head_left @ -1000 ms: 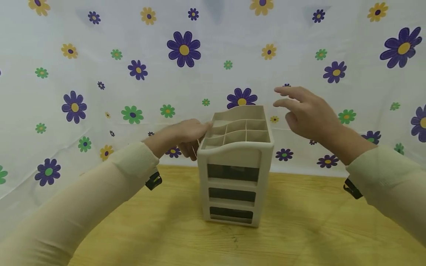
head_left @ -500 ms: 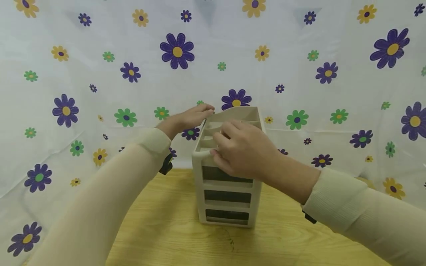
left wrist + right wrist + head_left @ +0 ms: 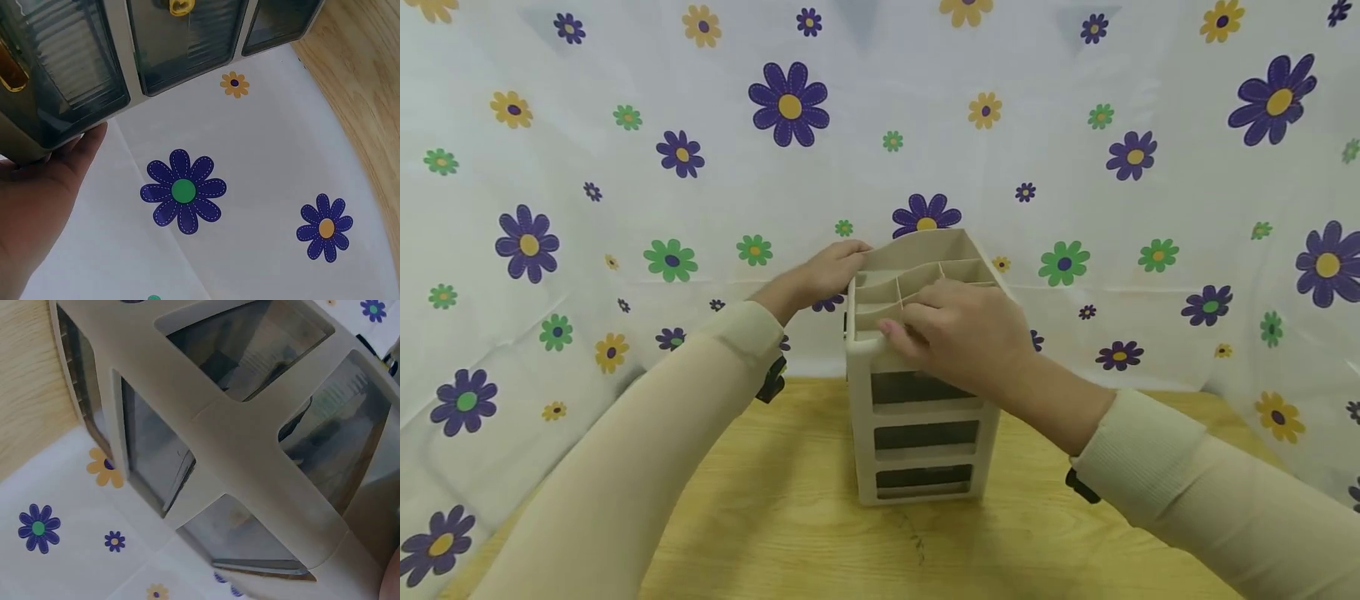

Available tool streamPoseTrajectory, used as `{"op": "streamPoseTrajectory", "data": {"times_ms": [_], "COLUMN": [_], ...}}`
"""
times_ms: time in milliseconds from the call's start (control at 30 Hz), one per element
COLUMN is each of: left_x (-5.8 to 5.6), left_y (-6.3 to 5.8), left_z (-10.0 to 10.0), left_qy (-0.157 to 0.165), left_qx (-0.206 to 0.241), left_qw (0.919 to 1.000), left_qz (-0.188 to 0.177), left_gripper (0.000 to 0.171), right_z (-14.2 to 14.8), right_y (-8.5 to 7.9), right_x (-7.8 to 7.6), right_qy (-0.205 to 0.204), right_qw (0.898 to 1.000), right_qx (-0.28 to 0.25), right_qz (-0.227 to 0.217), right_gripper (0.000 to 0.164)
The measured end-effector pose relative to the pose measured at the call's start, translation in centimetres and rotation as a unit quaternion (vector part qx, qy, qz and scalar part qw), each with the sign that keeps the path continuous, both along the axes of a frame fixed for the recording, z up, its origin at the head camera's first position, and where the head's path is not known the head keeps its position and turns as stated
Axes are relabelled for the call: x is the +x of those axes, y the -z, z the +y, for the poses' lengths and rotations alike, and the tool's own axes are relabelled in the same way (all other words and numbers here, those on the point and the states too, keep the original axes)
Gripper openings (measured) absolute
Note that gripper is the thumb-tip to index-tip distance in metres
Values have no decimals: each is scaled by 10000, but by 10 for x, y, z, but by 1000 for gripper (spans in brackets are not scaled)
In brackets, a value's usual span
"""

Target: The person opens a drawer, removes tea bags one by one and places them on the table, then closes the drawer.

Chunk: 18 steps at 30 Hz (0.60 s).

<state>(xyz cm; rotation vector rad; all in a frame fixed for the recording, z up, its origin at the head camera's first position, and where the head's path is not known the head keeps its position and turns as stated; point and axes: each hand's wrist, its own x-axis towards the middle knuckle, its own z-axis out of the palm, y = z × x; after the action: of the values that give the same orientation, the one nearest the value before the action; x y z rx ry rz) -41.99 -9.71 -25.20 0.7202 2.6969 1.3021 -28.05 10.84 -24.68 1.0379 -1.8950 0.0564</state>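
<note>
A beige plastic desktop drawer organizer (image 3: pixel 865 417) stands upright on the table, with divided compartments in its top and dark windows in the side facing me. In the left wrist view, its clear drawers (image 3: pixel 187 44) carry gold handles. My left hand (image 3: pixel 825 273) grips its far left top edge; the fingers are partly hidden behind the rim. Over the near top rim curls my right hand (image 3: pixel 966 333), fingers inside a compartment and thumb on the outer face. Only a sliver of that hand (image 3: pixel 390 581) shows in the right wrist view, beside the organizer's windowed walls.
The wood-grain table (image 3: pixel 760 500) carries a small dark mark in front of the organizer. Close behind hangs a white cloth (image 3: pixel 715 200) with purple, green and yellow flowers. Dark straps or clips sit at both sleeve cuffs.
My right hand has come down from the air at right onto the organizer's near rim. My left hand has shifted to its far left edge. The organizer has turned slightly.
</note>
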Motion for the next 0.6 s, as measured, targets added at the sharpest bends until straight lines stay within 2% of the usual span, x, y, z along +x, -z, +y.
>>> {"op": "streamPoseTrajectory", "data": {"times_ms": [133, 300, 433, 600], "left_x": [6, 10, 13, 17], "left_y": [-4, -8, -7, -4], "left_z": [-2, -5, -12, -19], "left_qy": [-223, -353, -518, -563], "left_qx": [-385, -1090, -1391, -1377], "left_qw": [9984, 9888, 9812, 9799], "left_qz": [353, 957, 1231, 1326], "left_gripper": [39, 41, 42, 40], "right_z": [7, 16, 22, 27], "right_y": [-2, -7, -13, -21], "right_x": [-3, -6, -10, -17], "right_qy": [-22, 155, 359, 501], "right_qw": [9987, 9884, 9697, 9346], "right_qx": [-395, -758, -955, -1372], "right_qz": [-314, -1309, -2219, -3244], "right_gripper": [35, 35, 36, 41]}}
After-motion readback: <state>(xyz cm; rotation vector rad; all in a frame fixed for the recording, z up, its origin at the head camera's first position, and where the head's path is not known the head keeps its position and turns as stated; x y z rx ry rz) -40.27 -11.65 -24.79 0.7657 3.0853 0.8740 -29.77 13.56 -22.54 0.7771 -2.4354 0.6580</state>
